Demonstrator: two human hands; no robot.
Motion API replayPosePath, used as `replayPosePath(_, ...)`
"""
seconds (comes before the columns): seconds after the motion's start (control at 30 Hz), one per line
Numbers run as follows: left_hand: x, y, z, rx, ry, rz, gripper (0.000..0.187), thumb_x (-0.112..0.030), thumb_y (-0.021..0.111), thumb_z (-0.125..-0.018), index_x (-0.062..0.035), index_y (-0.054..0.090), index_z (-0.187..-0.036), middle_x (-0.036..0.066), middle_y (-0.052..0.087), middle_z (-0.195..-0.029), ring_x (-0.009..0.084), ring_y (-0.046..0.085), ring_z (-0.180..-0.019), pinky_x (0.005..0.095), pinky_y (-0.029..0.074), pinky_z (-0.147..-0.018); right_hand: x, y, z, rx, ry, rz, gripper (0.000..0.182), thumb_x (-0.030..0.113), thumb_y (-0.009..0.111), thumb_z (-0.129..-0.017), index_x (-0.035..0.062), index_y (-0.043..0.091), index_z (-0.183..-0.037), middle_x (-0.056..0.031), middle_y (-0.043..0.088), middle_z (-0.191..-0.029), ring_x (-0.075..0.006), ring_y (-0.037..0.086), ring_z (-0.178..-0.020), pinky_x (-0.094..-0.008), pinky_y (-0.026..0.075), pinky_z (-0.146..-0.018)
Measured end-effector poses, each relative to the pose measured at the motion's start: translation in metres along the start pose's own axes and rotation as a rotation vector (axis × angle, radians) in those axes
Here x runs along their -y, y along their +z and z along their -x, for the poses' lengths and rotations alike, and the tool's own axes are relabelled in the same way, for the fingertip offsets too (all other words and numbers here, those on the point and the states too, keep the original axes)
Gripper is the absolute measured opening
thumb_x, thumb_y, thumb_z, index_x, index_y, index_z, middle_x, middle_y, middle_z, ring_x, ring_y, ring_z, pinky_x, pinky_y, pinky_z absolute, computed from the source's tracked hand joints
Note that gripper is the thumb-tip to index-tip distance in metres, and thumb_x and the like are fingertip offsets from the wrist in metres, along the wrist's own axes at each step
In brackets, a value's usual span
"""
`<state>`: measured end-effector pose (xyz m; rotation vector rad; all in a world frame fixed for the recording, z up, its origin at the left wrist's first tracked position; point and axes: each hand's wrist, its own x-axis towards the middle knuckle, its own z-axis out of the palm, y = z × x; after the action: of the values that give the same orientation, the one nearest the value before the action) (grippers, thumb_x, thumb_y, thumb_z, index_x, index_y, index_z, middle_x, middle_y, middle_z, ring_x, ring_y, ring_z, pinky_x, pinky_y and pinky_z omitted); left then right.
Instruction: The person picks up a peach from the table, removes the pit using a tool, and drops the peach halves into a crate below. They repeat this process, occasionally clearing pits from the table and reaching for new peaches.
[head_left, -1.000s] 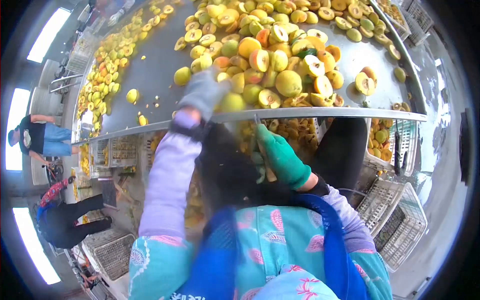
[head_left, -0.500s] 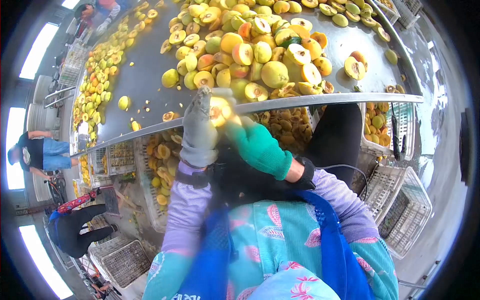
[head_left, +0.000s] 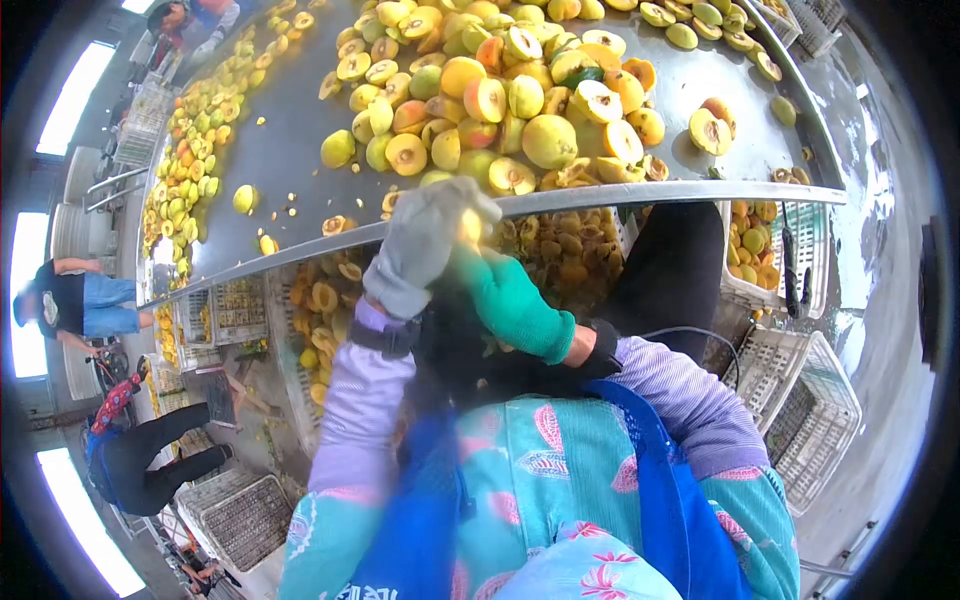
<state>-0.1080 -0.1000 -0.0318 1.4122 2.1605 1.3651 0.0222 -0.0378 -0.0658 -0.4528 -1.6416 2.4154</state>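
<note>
My left hand (head_left: 425, 240), in a grey glove, is wrapped round a yellow fruit piece (head_left: 470, 226) at the table's near edge. Close on its right, my right hand (head_left: 515, 305) in a green glove is closed beside the same fruit. Its fingertips are blurred, and whatever they hold is hidden. Beyond both hands, a heap of halved and whole yellow-green fruit (head_left: 485, 102) lies on the metal table (head_left: 290, 150). Below the edge, cut fruit pieces (head_left: 570, 245) fill a container.
The table's raised metal rim (head_left: 640, 193) runs just past my hands. Crates of fruit (head_left: 755, 250) stand below on both sides, and a white crate (head_left: 815, 420) is at the right. People (head_left: 85, 300) are at the far left, and another person's gloved hand (head_left: 208, 45) is at the upper left.
My left hand has turned and its fingers now cover more of the fruit. My right hand has shifted slightly. At the lower left, a person has moved.
</note>
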Motion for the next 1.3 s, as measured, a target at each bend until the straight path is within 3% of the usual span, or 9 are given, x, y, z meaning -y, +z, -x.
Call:
replayPosePath(0.17, -0.005, 0.004, -0.005, -0.032, -0.325, 0.674, 0.049, -0.041, 0.046, -0.1, 0.0026, 0.065, -0.088, 0.012, 0.065, -0.076, 0.0186, 0.061, -0.062, 0.0286, 0.05, -0.057, 0.032, -0.002, 0.0, 0.48, 0.598, -1.063, 0.045, 0.055, 0.042, -0.099, 0.0161, 0.048, -0.078, 0.0029, 0.044, -0.059, -0.0089, 0.038, -0.044, -0.0266, 0.035, -0.041)
replayPosePath(0.37, -0.021, -0.005, 0.008, -0.048, -0.391, 0.434, 0.043, -0.038, 0.047, -0.099, 0.0005, 0.064, -0.093, 0.012, 0.065, -0.078, 0.0185, 0.063, -0.066, 0.0275, 0.053, -0.062, 0.034, -0.001, 0.002, 0.478, 0.622, -0.707, 0.046, 0.061, 0.043, -0.097, 0.0175, 0.048, -0.082, 0.006, 0.04, -0.057, -0.0097, 0.037, -0.043, -0.0256, 0.032, -0.041)
replayPosePath(0.5, -0.013, -0.004, 0.027, -0.173, -0.444, 1.335, 0.032, -0.028, 0.046, -0.1, -0.0018, 0.065, -0.099, 0.01, 0.067, -0.096, 0.0184, 0.063, -0.083, 0.0349, 0.053, -0.073, 0.038, 0.006, 0.0, 0.765, 0.744, -1.314, 0.045, 0.057, 0.036, -0.1, 0.0178, 0.046, -0.079, 0.0072, 0.036, -0.055, -0.0074, 0.031, -0.038, -0.0226, 0.028, -0.037)
replayPosePath(0.6, -0.023, -0.017, 0.051, -0.713, -0.537, 0.587, 0.028, -0.031, 0.05, -0.097, -0.0055, 0.063, -0.101, 0.01, 0.065, -0.079, 0.0197, 0.065, -0.074, 0.029, 0.054, -0.07, 0.04, 0.006, 0.012, 0.833, 0.713, -1.266, 0.045, 0.056, 0.035, -0.101, 0.0181, 0.046, -0.08, 0.007, 0.036, -0.055, -0.0072, 0.031, -0.037, -0.0235, 0.028, -0.037)
replayPosePath(0.77, -0.002, -0.1, 0.03, -0.223, -0.429, -0.645, 0.032, -0.026, 0.055, -0.091, -0.003, 0.064, -0.112, 0.016, 0.068, -0.087, 0.0233, 0.065, -0.076, 0.034, 0.053, -0.071, -0.015, -0.044, 0.011, 0.247, 0.884, -0.871, 0.046, 0.058, 0.047, -0.096, 0.0134, 0.052, -0.086, 0.0028, 0.045, -0.06, -0.012, 0.044, -0.044, -0.0299, 0.04, -0.041)
replayPosePath(0.83, 0.0, -0.074, -0.023, -0.297, -0.369, -0.685, 0.037, -0.029, 0.062, -0.083, -0.007, 0.065, -0.113, 0.023, 0.066, -0.104, 0.0388, 0.061, -0.099, 0.042, 0.047, -0.09, -0.01, -0.028, 0.01, 0.131, 0.648, -0.56, 0.047, 0.057, 0.047, -0.096, 0.0109, 0.054, -0.089, 0.0015, 0.047, -0.061, -0.0121, 0.045, -0.045, -0.0302, 0.04, -0.04)
replayPosePath(1.0, 0.079, -0.055, -0.083, 0.168, -0.357, -0.731, 0.06, -0.032, 0.07, -0.075, -0.0041, 0.057, -0.126, 0.024, 0.065, -0.105, 0.0401, 0.062, -0.103, 0.0426, 0.048, -0.092, 0.021, -0.031, -0.005, -0.072, 0.273, -0.073, 0.045, 0.048, 0.046, -0.099, 0.0055, 0.056, -0.088, -0.0017, 0.053, -0.066, -0.0133, 0.054, -0.056, -0.0311, 0.044, -0.05)
replayPosePath(1.13, 0.034, -0.074, -0.05, 0.022, -0.677, 0.111, 0.045, -0.016, 0.072, -0.078, 0.0004, 0.059, -0.118, 0.014, 0.067, -0.104, 0.0223, 0.066, -0.094, 0.0312, 0.051, -0.087, 0.045, -0.016, -0.027, -0.144, -0.335, 0.37, 0.035, 0.034, 0.05, -0.1, 0.0005, 0.055, -0.09, -0.0179, 0.06, -0.069, -0.0323, 0.058, -0.055, -0.0441, 0.045, -0.054)
replayPosePath(1.3, -0.001, -0.034, 0.002, -0.094, -0.197, -0.028, 0.023, -0.014, 0.054, -0.096, -0.002, 0.06, -0.116, 0.009, 0.067, -0.101, 0.0153, 0.064, -0.09, 0.0293, 0.051, -0.084, 0.016, 0.0, -0.047, -0.073, -0.391, 0.626, 0.03, 0.03, 0.052, -0.098, 0.0, 0.054, -0.091, -0.0271, 0.059, -0.071, -0.0457, 0.059, -0.067, -0.0504, 0.045, -0.057)
